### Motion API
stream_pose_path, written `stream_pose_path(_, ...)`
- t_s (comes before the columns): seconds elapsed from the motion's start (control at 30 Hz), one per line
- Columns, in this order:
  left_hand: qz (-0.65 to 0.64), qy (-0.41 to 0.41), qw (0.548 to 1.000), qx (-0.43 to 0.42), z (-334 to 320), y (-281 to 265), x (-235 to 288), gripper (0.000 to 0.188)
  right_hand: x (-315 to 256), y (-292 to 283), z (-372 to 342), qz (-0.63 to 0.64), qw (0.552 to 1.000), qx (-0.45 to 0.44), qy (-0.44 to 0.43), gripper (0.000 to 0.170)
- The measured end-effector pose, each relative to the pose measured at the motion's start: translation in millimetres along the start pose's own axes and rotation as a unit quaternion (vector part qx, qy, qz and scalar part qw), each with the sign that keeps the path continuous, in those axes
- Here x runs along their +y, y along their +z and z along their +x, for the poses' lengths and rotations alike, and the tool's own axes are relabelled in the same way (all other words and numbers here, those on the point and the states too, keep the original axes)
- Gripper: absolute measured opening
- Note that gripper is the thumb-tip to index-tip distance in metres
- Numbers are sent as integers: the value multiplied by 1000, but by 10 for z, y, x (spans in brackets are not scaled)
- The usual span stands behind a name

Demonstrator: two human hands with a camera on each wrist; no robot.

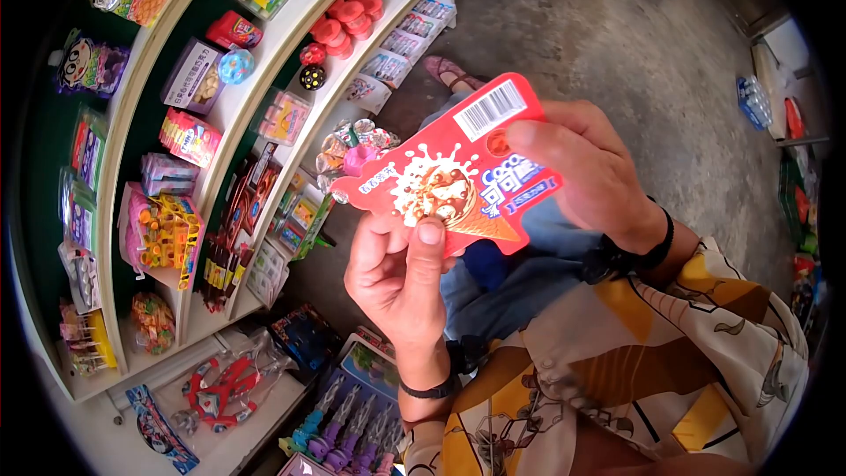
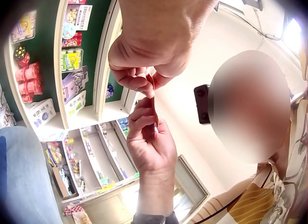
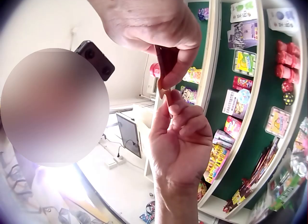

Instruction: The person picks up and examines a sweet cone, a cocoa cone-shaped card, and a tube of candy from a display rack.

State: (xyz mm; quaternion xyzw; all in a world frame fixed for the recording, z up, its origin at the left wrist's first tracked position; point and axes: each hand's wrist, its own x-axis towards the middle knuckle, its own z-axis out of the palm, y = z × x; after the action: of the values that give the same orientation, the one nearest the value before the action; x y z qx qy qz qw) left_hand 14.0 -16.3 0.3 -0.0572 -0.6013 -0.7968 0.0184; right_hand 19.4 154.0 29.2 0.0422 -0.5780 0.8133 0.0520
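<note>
1. White shelves (image 1: 236,107) curve past a dark green backing.
2. Stacked red tubs (image 1: 331,35) lie near a black ball with yellow dots (image 1: 312,78).
3. A light-blue ball (image 1: 235,66) sits beside a purple-and-white box (image 1: 191,76).
4. Lower down, a pink box (image 1: 136,227) holds yellow-and-orange packs (image 1: 172,234).
5. A clear bag (image 1: 220,388) with red-and-grey pieces lies on a white surface (image 1: 238,451), near a blue card strip (image 1: 161,427).
6. A blue pack (image 1: 754,101) is beyond the grey floor (image 1: 564,9).
7. The right wrist view shows a dark screen (image 3: 128,135).

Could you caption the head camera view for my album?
Left hand and right hand hold up a red package printed with an ice-cream cone, beside stocked shelves.
</note>
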Motion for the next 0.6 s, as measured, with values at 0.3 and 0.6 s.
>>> stream_pose_path(0.3,-13,4,1000,-8,0,-3,-4,15,-7,-4,-18,-9,1000,4,13,26)
stream_pose_path(0.6,-11,-3,1000,-2,-6,9,11,14,-10,-24,-11,-17,1000,-2,14,26)
